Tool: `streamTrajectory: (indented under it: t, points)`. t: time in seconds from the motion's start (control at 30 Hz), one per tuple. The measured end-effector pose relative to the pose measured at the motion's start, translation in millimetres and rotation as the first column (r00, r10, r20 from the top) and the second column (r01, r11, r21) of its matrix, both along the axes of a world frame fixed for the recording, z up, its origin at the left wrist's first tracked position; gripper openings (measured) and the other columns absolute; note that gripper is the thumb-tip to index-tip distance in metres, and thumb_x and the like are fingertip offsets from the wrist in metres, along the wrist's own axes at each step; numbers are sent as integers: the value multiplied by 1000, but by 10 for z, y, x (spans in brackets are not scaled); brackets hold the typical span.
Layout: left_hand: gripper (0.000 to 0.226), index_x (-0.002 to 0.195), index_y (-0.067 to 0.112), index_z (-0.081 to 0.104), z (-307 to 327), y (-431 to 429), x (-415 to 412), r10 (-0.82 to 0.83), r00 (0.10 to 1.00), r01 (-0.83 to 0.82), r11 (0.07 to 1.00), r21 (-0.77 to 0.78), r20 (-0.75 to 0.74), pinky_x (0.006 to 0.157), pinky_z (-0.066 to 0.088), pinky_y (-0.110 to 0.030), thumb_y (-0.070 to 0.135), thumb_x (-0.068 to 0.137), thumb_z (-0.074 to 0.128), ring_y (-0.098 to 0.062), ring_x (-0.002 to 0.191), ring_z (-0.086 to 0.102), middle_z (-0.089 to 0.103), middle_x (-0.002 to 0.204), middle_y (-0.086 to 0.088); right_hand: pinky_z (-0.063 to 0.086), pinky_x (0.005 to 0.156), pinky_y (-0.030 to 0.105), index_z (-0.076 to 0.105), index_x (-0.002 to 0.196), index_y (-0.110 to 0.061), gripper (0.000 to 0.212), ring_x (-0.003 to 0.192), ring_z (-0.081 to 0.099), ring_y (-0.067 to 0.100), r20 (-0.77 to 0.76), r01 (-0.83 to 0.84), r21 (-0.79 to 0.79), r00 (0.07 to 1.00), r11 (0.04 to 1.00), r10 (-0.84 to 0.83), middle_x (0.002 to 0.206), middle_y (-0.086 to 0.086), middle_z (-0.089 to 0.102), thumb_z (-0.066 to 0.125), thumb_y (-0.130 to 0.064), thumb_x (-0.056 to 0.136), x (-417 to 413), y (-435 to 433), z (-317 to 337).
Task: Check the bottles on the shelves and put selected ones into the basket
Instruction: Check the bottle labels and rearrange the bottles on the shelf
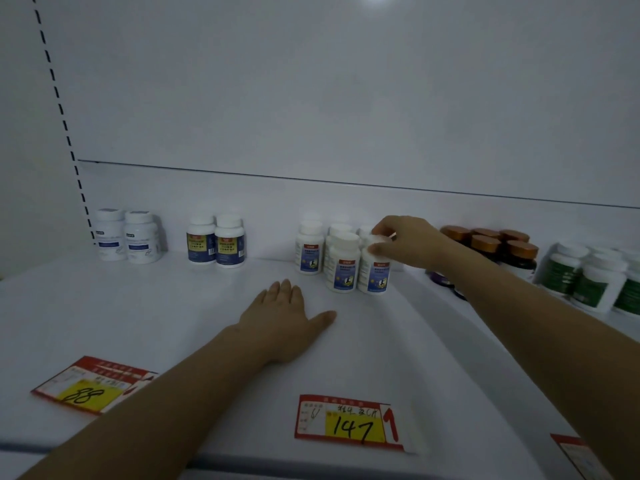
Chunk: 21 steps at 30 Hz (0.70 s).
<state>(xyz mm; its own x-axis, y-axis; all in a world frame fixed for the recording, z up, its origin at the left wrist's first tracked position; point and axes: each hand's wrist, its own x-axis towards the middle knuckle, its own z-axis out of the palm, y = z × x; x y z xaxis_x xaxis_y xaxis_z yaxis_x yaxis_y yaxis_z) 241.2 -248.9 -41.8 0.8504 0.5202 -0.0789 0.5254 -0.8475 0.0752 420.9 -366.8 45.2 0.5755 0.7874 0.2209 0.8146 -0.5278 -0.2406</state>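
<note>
Nearest the front edge of the white shelf (138, 306), two red price tags are seen: one marked 147 (348, 424) and, to its left, one marked 88 (91, 386) (a third tag is cut off at the lower right corner). Further in, the left hand (287, 320) is laid flat on the shelf, palm down, fingers spread, nothing held. Beyond it, the right hand (408, 244) is closed from above around the cap of a white bottle (374, 271), which stands upright at the front right of a cluster of like bottles (341, 265). Along the back, two pairs of white bottles (216, 244) (128, 237) are ranged to the left; bronze-capped bottles (491, 247) and green-labelled bottles (588, 282) are set to the right. No basket is in view.
</note>
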Motion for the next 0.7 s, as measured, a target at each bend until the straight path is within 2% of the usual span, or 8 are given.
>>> streamTrajectory:
  t: [0.07,0.3,0.43,0.6,0.7]
  points:
    - [89,150,8,-5,-1,-3,-1,1,1000,-1,1000,-1,-4,119,0,-37,70,88,9,-23,146,-5,-8,158,-11,38,85,24,54,127,-15,44,112,53,20,16,8,-39,1000,999,-8,126,5,58,60,-38,89,23,17,65]
    - [89,149,8,-8,36,-30,-5,9,1000,-9,1000,-30,-18,119,-2,-36,70,88,9,-21,146,-8,-11,158,-10,37,84,23,57,125,-12,44,115,53,20,137,-70,35,988,997,64,125,7,59,58,-39,91,-180,415,466]
    - [89,149,8,-7,37,-34,-9,15,1000,-15,999,-35,2,118,-2,-36,70,88,11,-21,146,-7,-10,158,-9,38,85,25,54,129,-10,46,116,51,21,166,-140,-37,976,989,144,129,8,57,56,-39,93,-345,822,452]
    - [89,149,7,-7,28,-33,-17,21,999,-20,999,-47,26,117,-2,-35,70,89,12,-21,146,-7,-9,158,-9,39,97,32,50,134,-7,49,124,46,26,209,-134,-203,962,970,177,135,12,52,50,-39,96,-418,1134,249]
    - [89,149,7,-7,14,-29,-21,21,999,-19,999,-49,32,117,-3,-34,70,89,12,-21,146,-7,-9,158,-10,41,94,33,55,128,-5,43,119,49,28,252,-114,-249,951,962,178,129,15,55,51,-32,95,-401,1221,145]
